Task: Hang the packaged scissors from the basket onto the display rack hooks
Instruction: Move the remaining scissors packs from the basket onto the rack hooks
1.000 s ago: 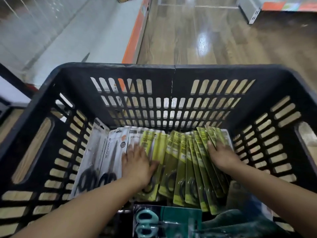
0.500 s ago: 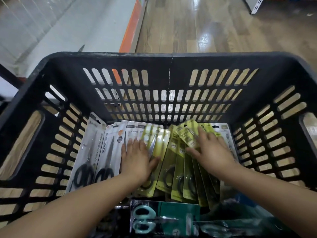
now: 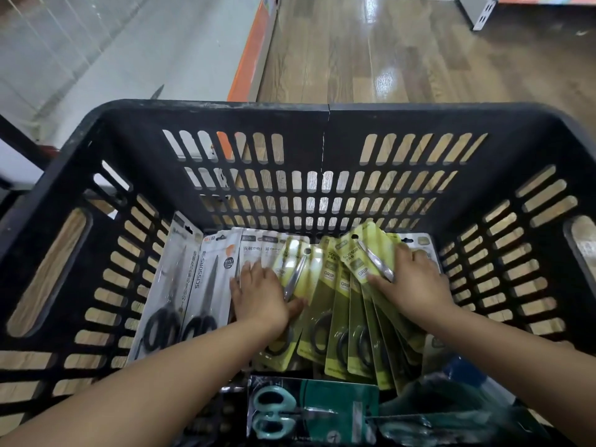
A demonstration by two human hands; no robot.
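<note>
R hand (image 3: 416, 285) has changed most in the last sec: it was lying flat on the right end of the green packs (image 3: 342, 301), fingers along the row. Now it's shifted toward the middle, and a few packs at that end are tipped up and fanned, tops lifted toward the basket's far wall (image 3: 322, 150). Thumb sits on the face of the top pack, fingers curl round the right side of the bunch, so I read it as closed on a small stack, though I can't see under it to be sure.

L hand (image 3: 261, 298) has barely moved. Still flat, fingers spread, pressing down where the white packs (image 3: 258, 246) meet the first green one. Gripping nothing.

The camera also dipped closer, so the basket fills more of the view.

All stock is still in the basket:
- grey/white packs (image 3: 190, 285) lean on the left wall
- green row runs across the middle to the right wall
- teal-handled pair (image 3: 274, 411) lies at the near edge

No rack or hooks in view.

My take: we're at the pick stage, R separating a bunch while L pins the rest. Nothing hung yet. Next is lift-out, and the fanned packs could slip if the pinch is loose.
</note>
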